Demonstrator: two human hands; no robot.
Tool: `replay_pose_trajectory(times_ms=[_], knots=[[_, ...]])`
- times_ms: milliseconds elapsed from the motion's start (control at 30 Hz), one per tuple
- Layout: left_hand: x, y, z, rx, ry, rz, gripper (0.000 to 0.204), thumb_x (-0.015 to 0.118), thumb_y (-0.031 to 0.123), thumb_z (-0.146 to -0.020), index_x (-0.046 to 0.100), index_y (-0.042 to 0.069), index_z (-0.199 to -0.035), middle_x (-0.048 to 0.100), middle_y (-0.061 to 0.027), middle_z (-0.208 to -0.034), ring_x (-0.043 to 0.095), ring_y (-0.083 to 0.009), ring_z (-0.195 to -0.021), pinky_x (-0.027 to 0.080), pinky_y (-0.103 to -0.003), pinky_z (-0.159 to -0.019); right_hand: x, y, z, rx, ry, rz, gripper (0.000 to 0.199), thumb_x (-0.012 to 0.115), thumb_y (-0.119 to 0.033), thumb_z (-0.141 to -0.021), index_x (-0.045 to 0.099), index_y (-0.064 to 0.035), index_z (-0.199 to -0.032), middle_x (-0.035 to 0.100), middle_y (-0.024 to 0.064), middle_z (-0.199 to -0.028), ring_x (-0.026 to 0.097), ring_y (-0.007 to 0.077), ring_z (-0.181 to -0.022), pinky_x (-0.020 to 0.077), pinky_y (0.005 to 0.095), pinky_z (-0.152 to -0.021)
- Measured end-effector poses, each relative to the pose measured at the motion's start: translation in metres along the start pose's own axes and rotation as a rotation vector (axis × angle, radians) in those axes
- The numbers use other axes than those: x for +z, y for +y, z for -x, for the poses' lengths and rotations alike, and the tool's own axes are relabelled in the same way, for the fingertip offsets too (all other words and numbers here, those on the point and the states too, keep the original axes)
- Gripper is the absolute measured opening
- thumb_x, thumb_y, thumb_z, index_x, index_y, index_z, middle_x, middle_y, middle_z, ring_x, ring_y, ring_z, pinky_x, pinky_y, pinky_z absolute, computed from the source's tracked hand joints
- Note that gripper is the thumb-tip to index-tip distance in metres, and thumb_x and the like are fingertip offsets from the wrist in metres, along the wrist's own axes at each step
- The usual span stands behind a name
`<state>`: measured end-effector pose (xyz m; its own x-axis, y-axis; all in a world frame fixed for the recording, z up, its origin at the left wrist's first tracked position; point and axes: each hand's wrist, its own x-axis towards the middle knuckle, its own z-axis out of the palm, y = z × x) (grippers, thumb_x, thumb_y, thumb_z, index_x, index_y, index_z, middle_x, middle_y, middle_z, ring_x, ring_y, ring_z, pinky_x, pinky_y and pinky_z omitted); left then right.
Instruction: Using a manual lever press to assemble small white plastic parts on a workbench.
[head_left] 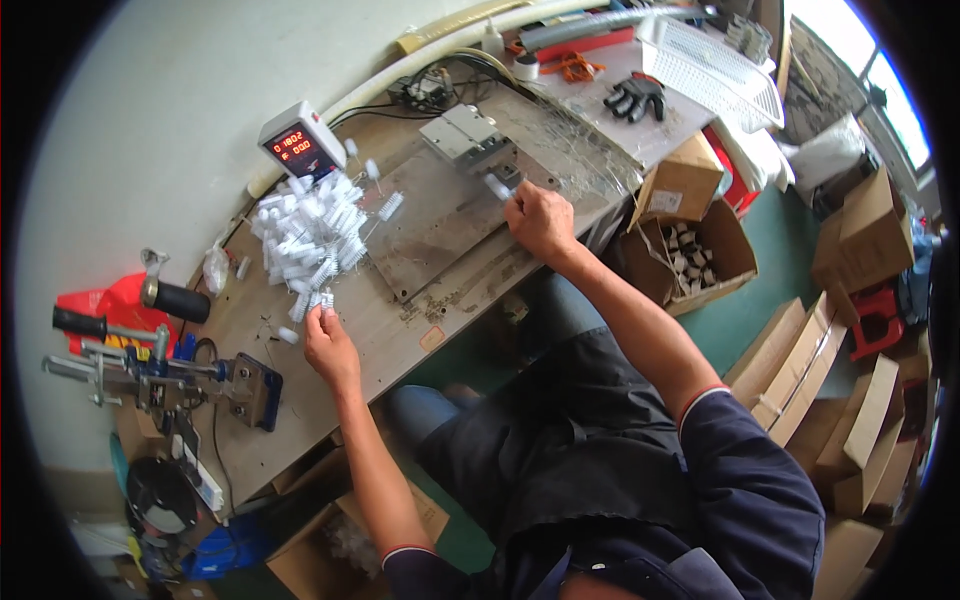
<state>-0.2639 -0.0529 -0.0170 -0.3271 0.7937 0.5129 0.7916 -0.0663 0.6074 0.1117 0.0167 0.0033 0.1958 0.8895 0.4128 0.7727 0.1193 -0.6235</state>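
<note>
A loose pile of small white, ribbed brush-like pieces [312, 228], some with thin wire stems, lies on the workbench in front of a digital counter. At the pile's near edge, my left hand [331, 352] pinches one white piece between thumb and fingers. My right hand [541, 222] is closed in front of a small metal machine [462, 138] on a steel plate [455, 215]. From its fingertips one white brush-like piece [497, 187] sticks out toward the machine's dark jaw. The fingers hide the piece's other end.
The counter box [300, 142] with red digits stands by the wall. A blue hand-lever press [250, 390] is at the left. A black glove [636, 97] and white plastic basket [712, 75] lie far right. An open carton [735, 245] of parts stands right of the bench.
</note>
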Motion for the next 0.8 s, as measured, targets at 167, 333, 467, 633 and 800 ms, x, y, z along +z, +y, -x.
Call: replay_pose_trajectory(times_ms=[167,333,467,633,800], knots=[[0.016,0.04,0.003,-0.086,-0.059,0.182,0.023,0.061,0.017,-0.103,0.067,-0.001,-0.115,0.073,-0.01,-0.096,0.064,-0.0191,-0.075,0.052,-0.034,-0.069,-0.005,0.0,-0.008,-0.079,0.008,0.024,0.024,0.058,-0.024,-0.091,0.062,-0.0028,-0.08,0.069,0.0213,-0.076,0.068,0.0431,-0.078,0.0528,0.0553,-0.071],[0.072,0.116,0.012,0.022,-0.126,0.367,0.02,0.06,0.014,-0.103,0.067,-0.001,-0.115,0.072,-0.011,-0.097,0.065,-0.021,-0.079,0.052,-0.035,-0.073,-0.008,0.004,-0.002,-0.039,0.053,-0.061,0.023,0.061,-0.023,-0.09,0.061,-0.0034,-0.077,0.068,0.02,-0.074,0.068,0.0424,-0.074,0.0533,0.0537,-0.068],[0.115,0.161,-0.001,0.25,-0.172,0.237,0.018,0.058,0.013,-0.103,0.065,0.0,-0.114,0.069,-0.0179,-0.103,0.066,-0.0388,-0.093,0.051,-0.046,-0.081,-0.007,0.005,0.003,-0.029,0.086,-0.124,0.022,0.063,-0.021,-0.089,0.061,-0.0041,-0.076,0.067,0.0194,-0.072,0.068,0.0417,-0.073,0.0537,0.0525,-0.066],[0.146,0.186,-0.006,0.279,-0.261,0.185,0.019,0.062,0.013,-0.101,0.062,0.001,-0.115,0.07,-0.0184,-0.102,0.068,-0.0384,-0.092,0.052,-0.046,-0.08,-0.008,0.004,0.005,-0.024,0.128,-0.18,0.02,0.067,-0.02,-0.087,0.061,-0.0042,-0.075,0.067,0.0181,-0.069,0.068,0.0402,-0.069,0.0538,0.0501,-0.063],[0.151,0.194,-0.005,0.221,-0.302,0.164,0.02,0.065,0.012,-0.097,0.059,0.003,-0.114,0.069,-0.0201,-0.104,0.067,-0.0413,-0.094,0.053,-0.048,-0.079,-0.011,0.006,0.003,-0.007,0.091,-0.214,0.021,0.067,-0.021,-0.087,0.062,-0.0037,-0.076,0.067,0.0183,-0.07,0.068,0.0401,-0.07,0.0536,0.0502,-0.063]])
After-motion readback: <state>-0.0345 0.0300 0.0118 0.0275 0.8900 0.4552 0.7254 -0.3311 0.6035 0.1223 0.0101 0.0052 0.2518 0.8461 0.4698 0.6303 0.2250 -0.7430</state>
